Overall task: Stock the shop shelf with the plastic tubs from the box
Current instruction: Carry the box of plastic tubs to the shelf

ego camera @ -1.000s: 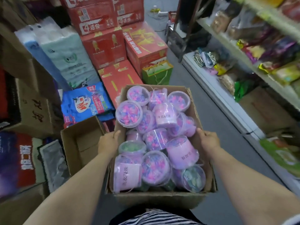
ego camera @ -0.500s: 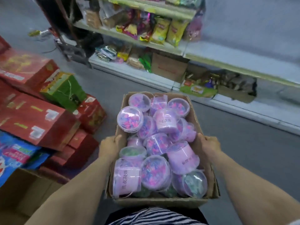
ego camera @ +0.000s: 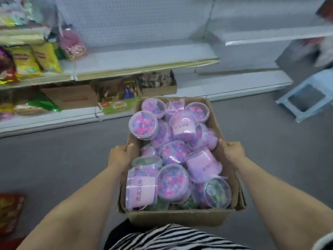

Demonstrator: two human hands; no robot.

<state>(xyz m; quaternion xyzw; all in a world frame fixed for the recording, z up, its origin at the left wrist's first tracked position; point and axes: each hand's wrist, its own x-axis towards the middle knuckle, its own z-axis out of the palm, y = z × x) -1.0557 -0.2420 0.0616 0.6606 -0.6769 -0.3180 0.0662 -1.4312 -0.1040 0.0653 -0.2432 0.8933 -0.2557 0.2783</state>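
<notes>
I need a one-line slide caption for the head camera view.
Both hands, left and right, carry a cardboard box of plastic tubs toward a shop shelf.

Legible text: only the pink labels on tubs in the box [ego camera: 180, 216].
Tub at the box's near-left corner [ego camera: 139, 191] carried a pink label reading roughly "洗衣凝珠", middle characters smeared. Tub near the far-right corner [ego camera: 183, 128] showed "衣凝珠", partly readable. Tub against the right wall [ego camera: 204, 165] had dark characters on its label, too blurred to read. Packaging on the shelf [ego camera: 144, 66] beyond the box bore print, none legible.
</notes>
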